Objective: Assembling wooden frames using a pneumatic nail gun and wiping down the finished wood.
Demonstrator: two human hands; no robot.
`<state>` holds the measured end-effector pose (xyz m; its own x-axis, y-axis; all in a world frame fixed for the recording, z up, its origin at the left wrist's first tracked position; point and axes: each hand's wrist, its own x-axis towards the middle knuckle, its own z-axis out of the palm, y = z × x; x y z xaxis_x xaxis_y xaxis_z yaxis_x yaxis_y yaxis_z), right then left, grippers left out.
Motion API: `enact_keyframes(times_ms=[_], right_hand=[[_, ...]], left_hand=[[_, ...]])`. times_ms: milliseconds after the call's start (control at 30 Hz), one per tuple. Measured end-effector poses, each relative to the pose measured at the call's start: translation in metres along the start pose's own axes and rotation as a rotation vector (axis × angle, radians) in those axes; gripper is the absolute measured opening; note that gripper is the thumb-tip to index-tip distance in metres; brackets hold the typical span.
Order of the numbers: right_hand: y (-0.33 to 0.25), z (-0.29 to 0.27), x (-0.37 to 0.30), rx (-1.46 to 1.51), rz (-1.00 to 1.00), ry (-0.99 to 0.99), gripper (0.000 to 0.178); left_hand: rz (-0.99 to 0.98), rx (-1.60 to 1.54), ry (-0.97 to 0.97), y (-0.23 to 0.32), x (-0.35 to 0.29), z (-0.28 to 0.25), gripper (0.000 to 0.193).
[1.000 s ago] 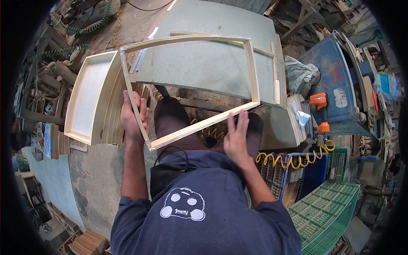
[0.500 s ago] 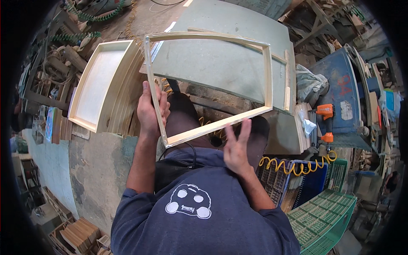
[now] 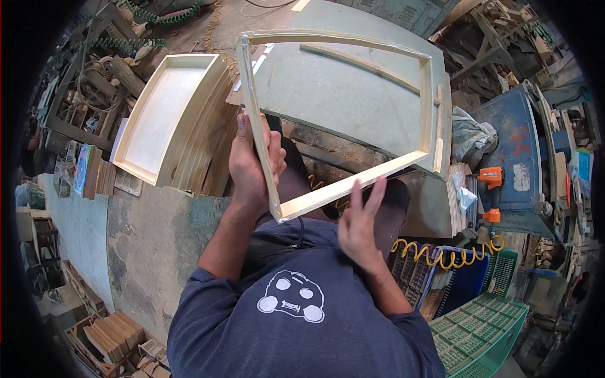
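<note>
A pale rectangular wooden frame [image 3: 353, 188] is held up, tilted, above my lap, and I see the bench through its opening. Glossy whitish streaks, perhaps glue, run along its edges and corners. My left hand [image 3: 255, 160] grips the left side bar, thumb outside and fingers wrapped around it. Against the near bar, my right hand [image 3: 362, 227] has two fingers stretched out and apart, their tips touching or very near the wood; the rest of that hand is slightly blurred.
A grey-green board bench [image 3: 340, 88] with wooden strips lies ahead. Stacked shallow wooden trays [image 3: 167, 120] stand at left. An orange nail gun [image 3: 490, 177] with a coiled yellow hose [image 3: 450, 258] is at right, above green plastic crates [image 3: 479, 327]. Thin panels [image 3: 459, 198] lean beside the bench.
The frame and both hands have shifted right in the view, and the surroundings have shifted somewhat too. My left hand keeps its grip; my right fingers stay extended at the near bar.
</note>
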<state>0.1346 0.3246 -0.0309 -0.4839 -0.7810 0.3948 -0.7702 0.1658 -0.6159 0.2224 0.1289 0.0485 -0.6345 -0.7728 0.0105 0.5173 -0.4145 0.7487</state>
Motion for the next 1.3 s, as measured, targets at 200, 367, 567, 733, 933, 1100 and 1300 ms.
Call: enact_keyframes(times_ms=[200, 367, 567, 733, 933, 1100, 1300], right_hand=[[-0.014, -0.011, -0.003, -0.005, -0.15, 0.049, 0.071], [-0.021, -0.009, -0.001, 0.002, -0.115, 0.026, 0.064], [-0.025, -0.039, 0.024, 0.065, -0.092, 0.204, 0.06], [-0.04, -0.035, 0.024, -0.002, -0.201, -0.009, 0.057], [-0.046, -0.035, 0.018, 0.156, -0.253, -0.032, 0.059], [-0.052, -0.017, -0.004, 0.105, -0.347, -0.089, 0.068], [-0.042, -0.016, 0.0, 0.123, -0.251, 0.002, 0.079]], left_hand=[[0.1, 0.047, -0.082, 0.006, -0.003, 0.004, 0.053], [0.188, -0.02, -0.08, 0.007, -0.006, 0.021, 0.045], [0.244, 0.162, -0.099, 0.016, -0.015, 0.024, 0.048], [0.201, 0.217, -0.14, 0.017, -0.018, 0.023, 0.057], [0.198, 0.208, -0.104, 0.015, -0.015, 0.026, 0.057], [0.198, 0.162, 0.008, 0.011, -0.012, 0.038, 0.055], [0.228, 0.132, 0.132, 0.01, -0.012, 0.043, 0.053]])
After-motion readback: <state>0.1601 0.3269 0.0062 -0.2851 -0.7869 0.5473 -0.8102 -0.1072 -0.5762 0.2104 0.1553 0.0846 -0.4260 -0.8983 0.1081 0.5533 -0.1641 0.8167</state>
